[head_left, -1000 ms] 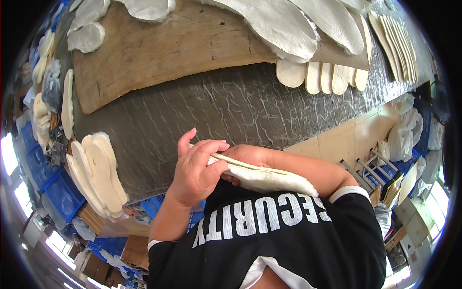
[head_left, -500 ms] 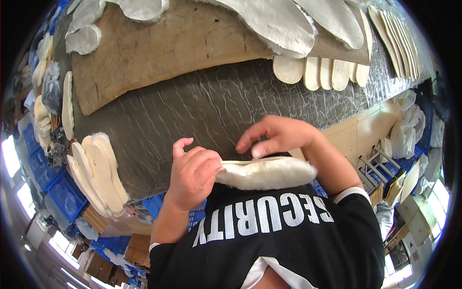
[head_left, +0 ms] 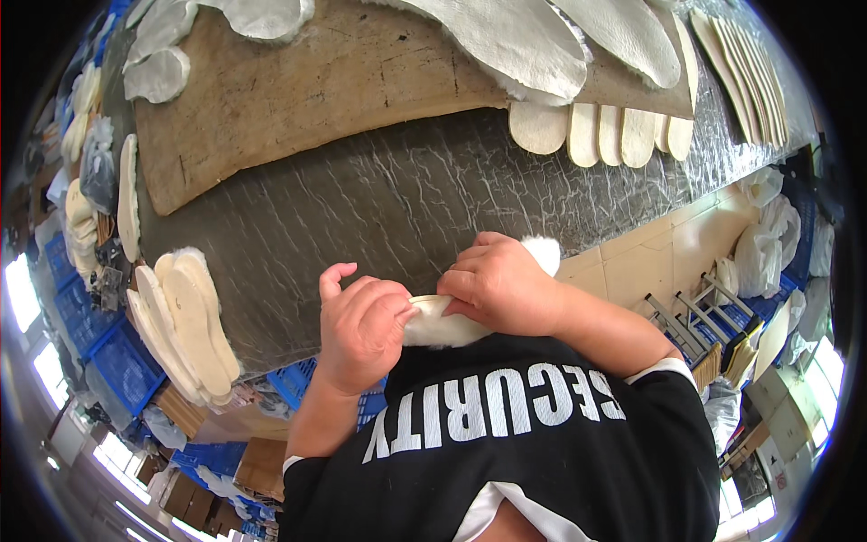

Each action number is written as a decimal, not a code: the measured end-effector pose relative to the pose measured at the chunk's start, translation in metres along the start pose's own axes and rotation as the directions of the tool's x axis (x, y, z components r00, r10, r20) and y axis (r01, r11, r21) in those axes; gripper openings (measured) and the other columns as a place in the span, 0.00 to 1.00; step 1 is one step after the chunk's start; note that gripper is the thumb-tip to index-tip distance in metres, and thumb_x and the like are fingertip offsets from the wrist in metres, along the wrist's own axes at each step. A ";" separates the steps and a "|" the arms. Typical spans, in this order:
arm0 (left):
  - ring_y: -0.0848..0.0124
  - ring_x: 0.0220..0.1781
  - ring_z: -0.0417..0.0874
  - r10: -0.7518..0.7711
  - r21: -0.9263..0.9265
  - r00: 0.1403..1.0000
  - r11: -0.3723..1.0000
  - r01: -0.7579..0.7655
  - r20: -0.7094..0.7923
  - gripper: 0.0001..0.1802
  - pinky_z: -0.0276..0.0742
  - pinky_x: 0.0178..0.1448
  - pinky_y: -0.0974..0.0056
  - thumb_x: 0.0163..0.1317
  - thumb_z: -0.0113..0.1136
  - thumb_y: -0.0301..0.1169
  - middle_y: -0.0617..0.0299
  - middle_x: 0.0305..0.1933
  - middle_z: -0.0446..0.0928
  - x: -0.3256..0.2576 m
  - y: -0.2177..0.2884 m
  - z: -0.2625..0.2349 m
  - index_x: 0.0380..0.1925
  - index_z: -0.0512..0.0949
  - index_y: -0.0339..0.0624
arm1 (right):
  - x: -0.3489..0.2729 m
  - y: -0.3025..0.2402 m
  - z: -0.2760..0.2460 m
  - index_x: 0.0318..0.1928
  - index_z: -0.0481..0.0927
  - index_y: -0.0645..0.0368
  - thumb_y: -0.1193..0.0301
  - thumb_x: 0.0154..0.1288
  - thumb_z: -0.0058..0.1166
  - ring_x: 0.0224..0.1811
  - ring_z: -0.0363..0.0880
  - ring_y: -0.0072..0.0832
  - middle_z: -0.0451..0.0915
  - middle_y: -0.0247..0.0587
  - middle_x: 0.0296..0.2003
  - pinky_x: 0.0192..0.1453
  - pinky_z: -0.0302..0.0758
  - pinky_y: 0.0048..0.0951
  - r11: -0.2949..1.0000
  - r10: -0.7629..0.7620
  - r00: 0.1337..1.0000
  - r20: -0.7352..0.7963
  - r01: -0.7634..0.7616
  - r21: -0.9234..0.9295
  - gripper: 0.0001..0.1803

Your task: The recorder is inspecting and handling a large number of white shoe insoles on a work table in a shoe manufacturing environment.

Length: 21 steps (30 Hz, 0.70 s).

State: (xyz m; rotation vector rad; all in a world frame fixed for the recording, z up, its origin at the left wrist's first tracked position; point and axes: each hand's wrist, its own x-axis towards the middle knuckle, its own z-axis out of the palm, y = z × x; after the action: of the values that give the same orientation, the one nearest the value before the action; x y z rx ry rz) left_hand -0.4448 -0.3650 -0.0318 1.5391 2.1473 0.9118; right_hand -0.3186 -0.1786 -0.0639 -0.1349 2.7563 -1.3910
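Both my hands grip one white fleecy insole [head_left: 441, 327] close to my chest, above the near edge of the grey table [head_left: 379, 199]. My left hand [head_left: 361, 330] pinches its left end with thumb and fingers. My right hand [head_left: 501, 285] is closed over its middle and right part, so only a fluffy tip shows past the knuckles. My black shirt with white lettering [head_left: 506, 434] fills the lower middle of the view.
A stack of cream insoles [head_left: 185, 330] lies at the table's left edge. A brown board [head_left: 298, 90] holds large white fleece pieces [head_left: 506, 41]. More insoles [head_left: 596, 134] line its far edge. Blue crates [head_left: 117, 366] stand at the lower left, white bags [head_left: 759, 244] and metal racks at the right.
My right hand has come from under the insole to on top of it and closed over it. The insole has moved slightly up and left, now mostly covered.
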 end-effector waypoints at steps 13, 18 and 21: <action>0.63 0.42 0.82 -0.100 -0.120 0.993 0.987 0.108 0.065 0.30 0.63 0.62 0.49 0.39 0.77 0.46 0.63 0.38 0.83 -0.019 -0.011 -0.022 0.41 0.80 0.43 | -0.008 -0.013 -0.004 0.27 0.77 0.52 0.68 0.43 0.67 0.29 0.78 0.29 0.77 0.28 0.22 0.37 0.68 0.33 0.998 -0.063 0.991 -0.116 0.062 -0.011 0.11; 0.63 0.39 0.82 -0.172 -0.245 0.984 0.953 0.175 0.033 0.21 0.66 0.58 0.53 0.43 0.77 0.40 0.62 0.34 0.83 -0.021 -0.013 -0.020 0.35 0.81 0.41 | -0.007 -0.015 -0.005 0.26 0.76 0.52 0.68 0.43 0.67 0.28 0.78 0.29 0.77 0.28 0.22 0.37 0.67 0.33 0.997 -0.080 0.988 -0.129 0.077 -0.030 0.12; 0.62 0.38 0.81 -0.228 -0.339 0.974 0.914 0.220 0.019 0.16 0.68 0.56 0.57 0.46 0.75 0.35 0.61 0.33 0.82 -0.026 -0.019 -0.018 0.32 0.82 0.40 | -0.004 -0.017 -0.006 0.25 0.76 0.52 0.67 0.44 0.67 0.28 0.77 0.29 0.77 0.28 0.21 0.37 0.67 0.34 0.996 -0.086 0.990 -0.113 0.081 -0.041 0.11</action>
State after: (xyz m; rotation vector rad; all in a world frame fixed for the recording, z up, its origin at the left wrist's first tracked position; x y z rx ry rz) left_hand -0.4596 -0.3980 -0.0336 1.0959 1.9971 1.1486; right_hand -0.3139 -0.1836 -0.0468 -0.1794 2.9025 -1.4114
